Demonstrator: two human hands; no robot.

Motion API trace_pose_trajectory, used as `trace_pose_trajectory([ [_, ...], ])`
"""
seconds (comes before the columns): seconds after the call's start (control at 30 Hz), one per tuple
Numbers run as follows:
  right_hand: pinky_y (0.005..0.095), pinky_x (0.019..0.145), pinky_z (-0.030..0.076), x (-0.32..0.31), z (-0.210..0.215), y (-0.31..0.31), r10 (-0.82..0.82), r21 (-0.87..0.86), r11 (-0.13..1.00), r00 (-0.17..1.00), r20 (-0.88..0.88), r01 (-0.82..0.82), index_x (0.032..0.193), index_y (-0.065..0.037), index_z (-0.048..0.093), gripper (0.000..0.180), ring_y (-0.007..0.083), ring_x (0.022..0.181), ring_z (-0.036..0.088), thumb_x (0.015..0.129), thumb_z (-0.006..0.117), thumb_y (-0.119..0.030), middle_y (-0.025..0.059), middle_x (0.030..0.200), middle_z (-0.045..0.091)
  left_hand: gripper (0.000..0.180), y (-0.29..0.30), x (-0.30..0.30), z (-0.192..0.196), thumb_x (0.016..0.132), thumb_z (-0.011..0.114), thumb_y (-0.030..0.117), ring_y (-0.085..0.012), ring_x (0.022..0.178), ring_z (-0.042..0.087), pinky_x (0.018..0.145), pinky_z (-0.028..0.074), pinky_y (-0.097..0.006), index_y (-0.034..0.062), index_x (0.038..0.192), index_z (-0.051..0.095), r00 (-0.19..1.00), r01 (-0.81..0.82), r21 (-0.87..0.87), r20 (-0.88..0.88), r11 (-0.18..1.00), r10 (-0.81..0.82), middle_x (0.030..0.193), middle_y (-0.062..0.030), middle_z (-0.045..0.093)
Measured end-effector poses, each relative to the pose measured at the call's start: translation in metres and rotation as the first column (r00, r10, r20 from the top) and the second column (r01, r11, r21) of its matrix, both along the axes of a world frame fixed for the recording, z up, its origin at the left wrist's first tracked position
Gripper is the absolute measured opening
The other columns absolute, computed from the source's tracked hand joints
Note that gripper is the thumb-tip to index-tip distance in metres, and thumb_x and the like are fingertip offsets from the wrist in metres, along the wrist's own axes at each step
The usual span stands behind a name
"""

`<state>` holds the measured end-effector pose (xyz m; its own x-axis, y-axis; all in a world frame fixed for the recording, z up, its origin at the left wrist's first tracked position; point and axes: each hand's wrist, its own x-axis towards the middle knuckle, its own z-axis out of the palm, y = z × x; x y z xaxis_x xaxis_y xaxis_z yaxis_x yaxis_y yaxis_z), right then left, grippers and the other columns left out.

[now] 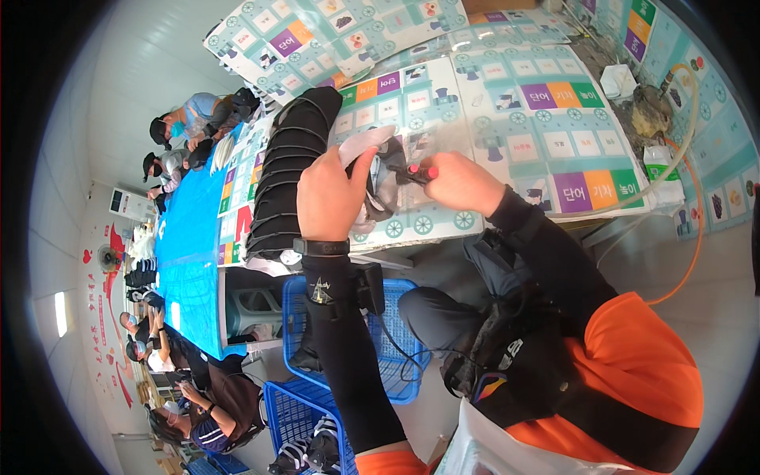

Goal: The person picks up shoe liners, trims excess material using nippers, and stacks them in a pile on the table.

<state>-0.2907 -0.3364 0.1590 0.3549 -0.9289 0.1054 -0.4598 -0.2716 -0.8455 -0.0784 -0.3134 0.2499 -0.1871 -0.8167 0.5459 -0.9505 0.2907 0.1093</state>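
My left hand (336, 194) is closed, thumb against fingers, on a soft piece with a pale, whitish edge and a grey and dark body (383, 186). It is held just above the patterned table covering (427, 91). From the right, my right hand (463, 186) wraps round a small dark hand tool with red handle ends (415, 172). The tool's dark end meets the soft piece, and its jaws are too small to make out. Left of my hands lies a long row of nested black pieces (289, 170) with thin light edges.
Blue plastic baskets (408, 297) stand below the table, one holding black-and-white items. A blue-covered table (186, 253) runs off left, with several people seated along it. An orange hose (698, 214) hangs at the right, near a white-and-green packet (663, 176).
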Motion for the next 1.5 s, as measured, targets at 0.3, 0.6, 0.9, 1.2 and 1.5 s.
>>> trace_pose_trajectory([
  [0.3,0.051,0.078,0.053,-0.011,0.004,0.0,0.021,-0.063,0.998,1.0,0.011,-0.02,0.101,0.001,0.071,0.022,0.0496,0.092,0.066,0.087,0.06,-0.01,0.0295,0.088,0.068,0.057,-0.001,-0.003,0.003,0.096,0.073,0.051,-0.0456,0.077,0.071,0.065,0.057,-0.051,-0.0048,0.083,0.07,0.999,-0.028,-0.002,0.024,1.0,0.028,0.082,-0.0267,0.07],
  [0.6,0.0584,0.081,0.05,-0.02,0.005,0.004,-0.117,-0.155,0.98,0.99,0.084,0.129,0.101,0.002,0.072,0.028,0.0538,0.09,0.064,0.082,0.055,-0.009,0.0333,0.089,0.067,0.059,-0.003,-0.004,0.0,0.096,0.072,0.052,-0.0459,0.075,0.071,0.065,0.057,-0.051,-0.0051,0.082,0.069,0.999,-0.038,0.008,0.032,0.999,0.038,0.081,-0.0267,0.07],
  [0.9,0.059,0.079,0.05,-0.018,0.001,0.006,-0.144,-0.194,0.968,0.986,0.087,0.159,0.096,0.005,0.071,0.025,0.054,0.088,0.064,0.081,0.055,-0.008,0.035,0.085,0.065,0.06,0.001,-0.002,-0.001,0.096,0.073,0.054,-0.0453,0.075,0.071,0.064,0.057,-0.051,-0.0045,0.082,0.069,0.998,-0.047,0.016,0.038,0.999,0.046,0.08,-0.026,0.07],
  [1.2,0.0438,0.07,0.054,-0.024,-0.013,-0.005,0.114,-0.11,0.987,0.991,-0.068,-0.121,0.113,0.002,0.072,0.032,0.0417,0.082,0.07,0.084,0.067,-0.011,0.0243,0.085,0.072,0.05,-0.005,0.0,0.002,0.098,0.072,0.044,-0.045,0.077,0.071,0.065,0.056,-0.051,-0.0033,0.083,0.07,1.0,-0.008,-0.021,-0.003,1.0,0.008,0.08,-0.0257,0.07],
  [1.5,0.0456,0.091,0.054,-0.151,-0.042,-0.039,-0.339,-0.011,0.939,0.921,-0.19,0.344,0.136,0.003,0.06,0.046,0.0403,0.103,0.07,0.091,0.057,-0.005,0.0262,0.112,0.072,0.026,0.119,0.074,0.026,0.102,0.07,0.022,-0.048,0.074,0.069,0.062,0.052,-0.048,-0.0044,0.099,0.073,0.832,-0.338,-0.244,-0.528,0.909,0.167,0.082,-0.0295,0.068],
])
